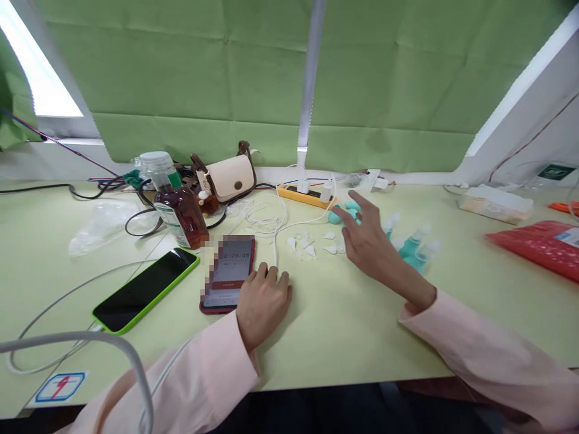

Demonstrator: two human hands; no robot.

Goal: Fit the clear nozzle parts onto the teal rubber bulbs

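My left hand (265, 304) rests palm down on the table beside a phone (228, 271) with a timer on its screen. Its fingers are slightly bent and apart, and a white cable (275, 250) runs up to the fingertips. Over the table's middle, my right hand (370, 241) hovers with index finger and thumb apart, nothing visible between them. Just beyond those fingers lie small teal rounded pieces (335, 215). Small white scraps (310, 251) are scattered left of this hand. Several teal bottles with clear tips (411, 246) are partly hidden behind my right wrist.
At left are a green-cased phone (145, 292), a bottle of dark red liquid (181, 214) and a clear plastic bag (106, 226). A cream handbag (230, 179) and yellow power strip (307, 196) line the back. A red package (538, 244) and tissue pack (495, 204) lie right.
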